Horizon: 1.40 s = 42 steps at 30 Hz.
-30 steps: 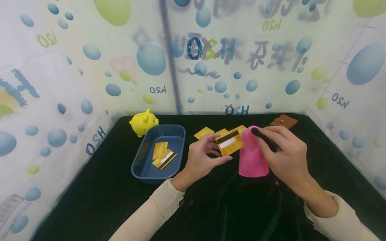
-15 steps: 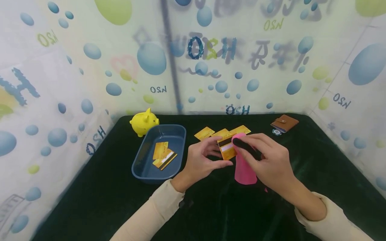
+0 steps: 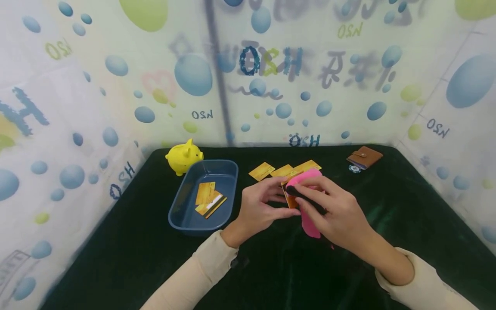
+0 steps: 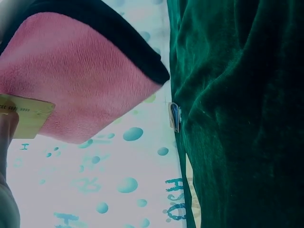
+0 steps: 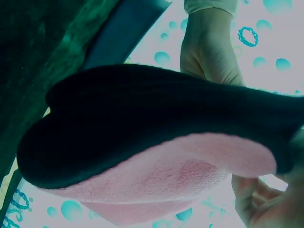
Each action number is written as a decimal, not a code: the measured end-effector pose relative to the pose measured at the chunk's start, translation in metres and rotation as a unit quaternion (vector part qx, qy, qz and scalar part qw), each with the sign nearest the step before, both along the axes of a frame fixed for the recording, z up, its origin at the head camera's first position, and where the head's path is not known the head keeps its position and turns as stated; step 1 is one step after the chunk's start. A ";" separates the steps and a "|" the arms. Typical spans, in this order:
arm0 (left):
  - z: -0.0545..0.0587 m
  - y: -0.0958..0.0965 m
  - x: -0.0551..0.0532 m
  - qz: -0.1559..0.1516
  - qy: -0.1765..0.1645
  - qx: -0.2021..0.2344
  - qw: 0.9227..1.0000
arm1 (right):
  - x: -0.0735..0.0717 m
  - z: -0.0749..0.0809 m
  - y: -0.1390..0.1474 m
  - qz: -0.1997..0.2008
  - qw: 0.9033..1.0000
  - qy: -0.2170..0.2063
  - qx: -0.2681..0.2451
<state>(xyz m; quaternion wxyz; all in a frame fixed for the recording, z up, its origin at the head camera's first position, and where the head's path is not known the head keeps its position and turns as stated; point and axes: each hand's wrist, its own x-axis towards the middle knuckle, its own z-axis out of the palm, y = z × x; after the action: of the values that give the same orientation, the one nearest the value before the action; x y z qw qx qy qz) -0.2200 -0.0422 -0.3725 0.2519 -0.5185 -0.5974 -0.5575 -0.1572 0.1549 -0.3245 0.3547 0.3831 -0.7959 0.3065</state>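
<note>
Pinching a gold card (image 3: pixel 289 201) between fingers and thumb of the left hand (image 3: pixel 257 202), and gripping a pink cloth (image 3: pixel 311 226) with black facing in the right hand (image 3: pixel 337 211), pressed over the face of the card. Keeping both hands nearly together above the dark green worktop (image 3: pixel 271 271), with cream sleeves (image 3: pixel 195 269) reaching back toward the lower edge of the head view. Covering most of the card now with the cloth, and leaving only a strip at the left in sight from the head. Hanging, a second ago, just to the right of the card, with the dark stripe and white panel in full sight; reaching over only the right part half a second later. Shifted leftward with the right hand since then, while holding the left hand almost unmoved. Showing the numbered side of the card, with the cloth behind, in the left wrist view.

Lying just beyond the hands, three gold cards (image 3: pixel 283 170) in a row. To the left, a blue tray (image 3: pixel 215 172) with two overlapping cards (image 3: pixel 205 193) inside, and touching or just behind it, a yellow piggy bank (image 3: pixel 183 159). Far right, a brown wallet (image 3: pixel 367 156) and a round chip (image 3: pixel 354 168), the chip hidden a second ago. Behind everything, a bubble-printed backdrop (image 3: pixel 329 26).
</note>
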 end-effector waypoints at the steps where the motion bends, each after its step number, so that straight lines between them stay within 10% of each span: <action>1: 0.000 0.000 0.000 0.003 0.003 0.002 1.000 | 0.000 0.000 0.000 0.000 1.000 0.004 0.008; 42: 0.005 0.001 0.007 0.061 0.107 0.017 0.992 | -0.026 -0.006 0.023 -0.076 0.997 -0.015 -0.014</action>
<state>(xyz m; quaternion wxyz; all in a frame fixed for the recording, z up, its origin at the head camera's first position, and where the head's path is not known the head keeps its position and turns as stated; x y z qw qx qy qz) -0.2125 -0.0415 -0.3678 0.3567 -0.5332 -0.5884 -0.4921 -0.1834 0.1783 -0.3301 0.3707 0.3118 -0.8237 0.2949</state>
